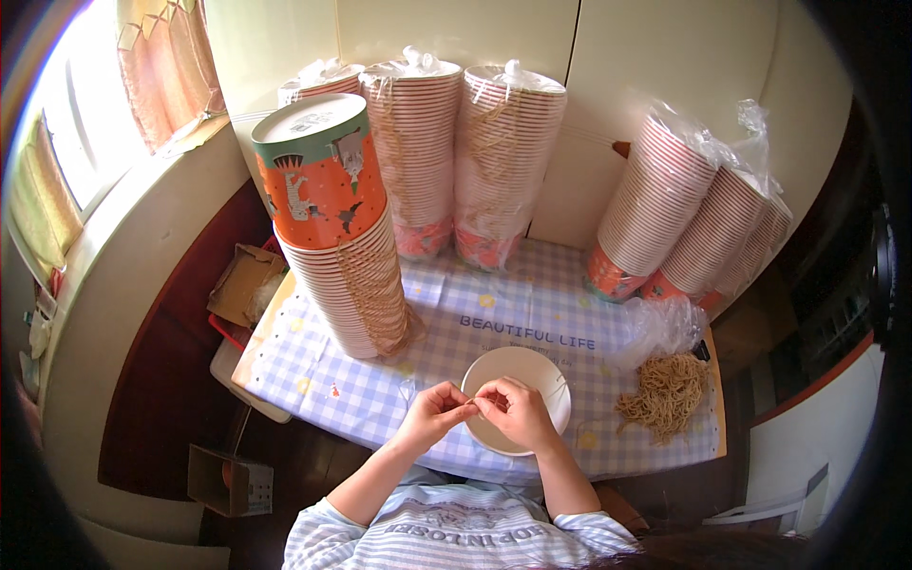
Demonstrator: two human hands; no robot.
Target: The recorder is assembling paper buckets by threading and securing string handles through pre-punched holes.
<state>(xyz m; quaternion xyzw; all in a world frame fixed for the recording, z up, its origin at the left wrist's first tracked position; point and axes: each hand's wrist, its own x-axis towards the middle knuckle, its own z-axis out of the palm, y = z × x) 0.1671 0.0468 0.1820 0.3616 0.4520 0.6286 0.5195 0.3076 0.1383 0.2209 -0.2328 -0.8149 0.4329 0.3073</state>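
Note:
My left hand (pixel 440 414) and my right hand (pixel 514 408) meet fingertip to fingertip over the near side of a white paper bucket (pixel 554 434). Both are closed in a pinch on what looks like a thin tan twine, mostly hidden by the fingers. The bucket stands on the table with its mouth facing up. Right of it lies a loose tangled heap of tan twine (pixel 667 397). A tall stack of nested paper buckets (pixel 332 285) rises to the left, twine loops hanging down its side. On top sits an upside-down orange and green printed bucket (pixel 323 195).
Plastic-wrapped bucket stacks (pixel 508 161) line the table's back, and more wrapped stacks (pixel 655 199) lean at the back right. A crumpled clear bag (pixel 660 328) lies behind the twine heap. The checked tablecloth (pixel 446 342) covers the table. Cardboard boxes (pixel 245 285) are at the left.

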